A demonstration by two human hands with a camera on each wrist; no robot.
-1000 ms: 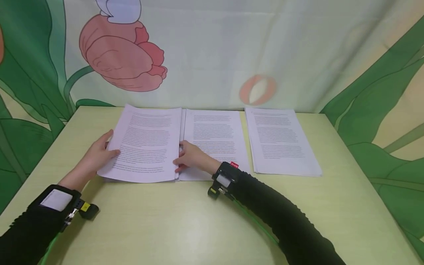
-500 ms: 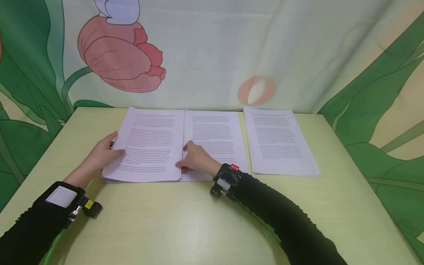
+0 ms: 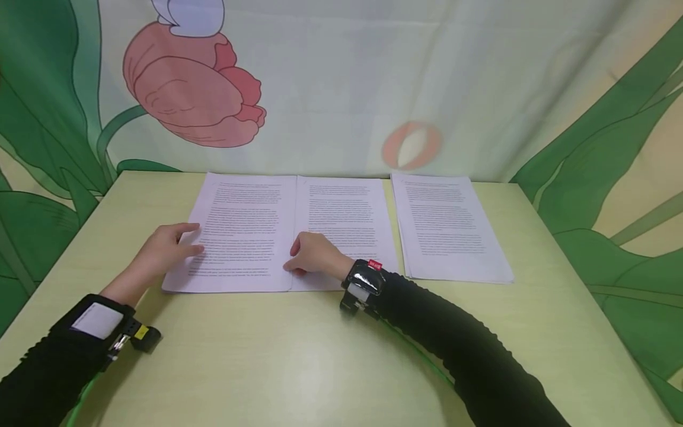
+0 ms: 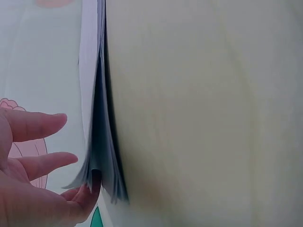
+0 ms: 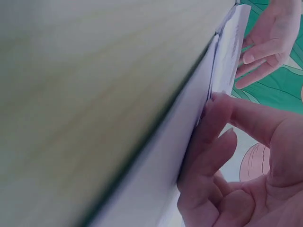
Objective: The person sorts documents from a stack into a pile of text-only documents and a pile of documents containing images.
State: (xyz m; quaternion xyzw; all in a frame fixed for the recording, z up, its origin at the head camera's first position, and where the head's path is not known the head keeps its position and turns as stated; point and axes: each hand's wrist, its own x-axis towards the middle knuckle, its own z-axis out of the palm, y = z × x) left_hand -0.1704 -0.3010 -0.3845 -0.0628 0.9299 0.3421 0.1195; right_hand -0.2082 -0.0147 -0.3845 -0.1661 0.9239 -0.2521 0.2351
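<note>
A stack of printed paper lies at the left of the table, its right edge meeting a middle stack. My left hand is at its left edge, thumb and index finger spread apart over the page. In the left wrist view, those two fingers stand clear of the splayed sheets, while another finger is bent under the edge. My right hand is at the seam, thumb and curled fingers pinching the left stack's right edge. The right wrist view shows the fingers against the paper; some fingertips are hidden.
A third printed stack lies to the right, apart from the middle one, its sheets slightly uneven. All stand towards the back of the pale wooden table. Behind it hangs a curtain with flowers and leaves.
The left stack has shifted slightly right and come down flat, squared beside the middle stack. My left thumb and index finger have spread off its edge. My right hand stays at the seam.
</note>
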